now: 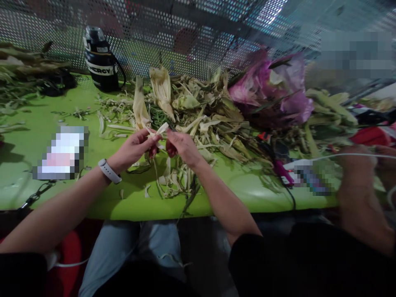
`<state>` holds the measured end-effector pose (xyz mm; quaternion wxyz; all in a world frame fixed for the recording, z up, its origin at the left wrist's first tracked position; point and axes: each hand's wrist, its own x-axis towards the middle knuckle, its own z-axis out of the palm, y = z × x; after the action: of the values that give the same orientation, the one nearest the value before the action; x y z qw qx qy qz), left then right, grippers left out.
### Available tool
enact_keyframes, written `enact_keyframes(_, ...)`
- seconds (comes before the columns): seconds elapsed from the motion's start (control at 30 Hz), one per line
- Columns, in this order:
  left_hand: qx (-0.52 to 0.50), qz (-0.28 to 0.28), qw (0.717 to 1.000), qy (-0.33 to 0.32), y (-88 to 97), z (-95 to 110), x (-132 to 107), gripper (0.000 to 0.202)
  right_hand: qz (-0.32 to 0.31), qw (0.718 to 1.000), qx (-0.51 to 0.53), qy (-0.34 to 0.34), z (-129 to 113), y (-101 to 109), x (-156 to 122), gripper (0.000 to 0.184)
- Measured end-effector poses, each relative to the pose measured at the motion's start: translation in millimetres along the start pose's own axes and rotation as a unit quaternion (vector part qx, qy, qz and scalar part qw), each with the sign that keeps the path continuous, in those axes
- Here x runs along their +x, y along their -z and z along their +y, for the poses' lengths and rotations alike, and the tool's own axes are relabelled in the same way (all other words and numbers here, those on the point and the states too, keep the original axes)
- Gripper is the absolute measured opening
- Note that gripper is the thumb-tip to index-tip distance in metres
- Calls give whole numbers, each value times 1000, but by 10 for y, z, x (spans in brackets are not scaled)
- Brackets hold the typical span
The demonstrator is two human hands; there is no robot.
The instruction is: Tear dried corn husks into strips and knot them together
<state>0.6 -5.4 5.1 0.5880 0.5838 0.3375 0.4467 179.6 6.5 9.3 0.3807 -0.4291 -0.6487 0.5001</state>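
Between my two hands is a pale strip of corn husk (pixel 162 128), folded or bent near the fingertips. My left hand (pixel 140 144), with a white wristband above it, pinches the strip's left side. On its other side, my right hand (pixel 182 146) has its fingers closed at the strip's end; the fingertips are partly hidden. Loose husk shreds (pixel 173 181) lie on the green table (pixel 108 202) under my hands. Just beyond them, a whole dried husk (pixel 162 88) and a long husk piece (pixel 140 103) rest on a heap of husks (pixel 222 123).
A dark jug (pixel 103 62) stands at the back left against a perforated metal panel (pixel 185 37). A phone (pixel 63 152) lies at left. At right are a pink plastic bag (pixel 275 90), a magenta device (pixel 284 173) with a cable, and another person's arm (pixel 357 194).
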Motion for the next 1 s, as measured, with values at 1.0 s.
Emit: enact_keyframes(1.0,-63,105,992,-43,-70,-69,8,34,-45,965,236,-102,184,-283,58,46)
